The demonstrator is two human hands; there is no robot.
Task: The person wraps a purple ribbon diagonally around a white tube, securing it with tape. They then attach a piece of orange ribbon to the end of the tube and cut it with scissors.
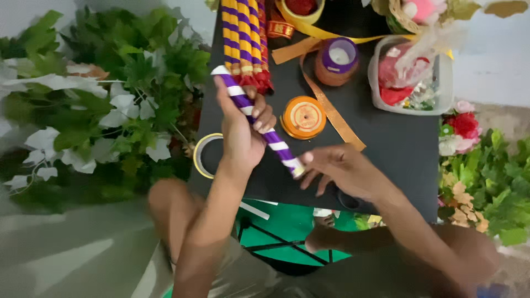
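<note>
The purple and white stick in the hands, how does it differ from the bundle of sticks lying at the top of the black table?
The purple and white stick is a single one, gripped by the left hand and touched at its lower end by the right hand; the bundle of sticks lies untouched on the black table. The held stick slants diagonally and is striped purple and white; the bundle runs nearly straight up the picture, striped purple and yellow with red ends. Both show spiral stripes.

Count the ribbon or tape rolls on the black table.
4: an orange roll at centre, a brown roll with purple top behind it, a yellow tape ring at the table's left edge, and a yellow roll at the back. Others may be hidden.
</note>
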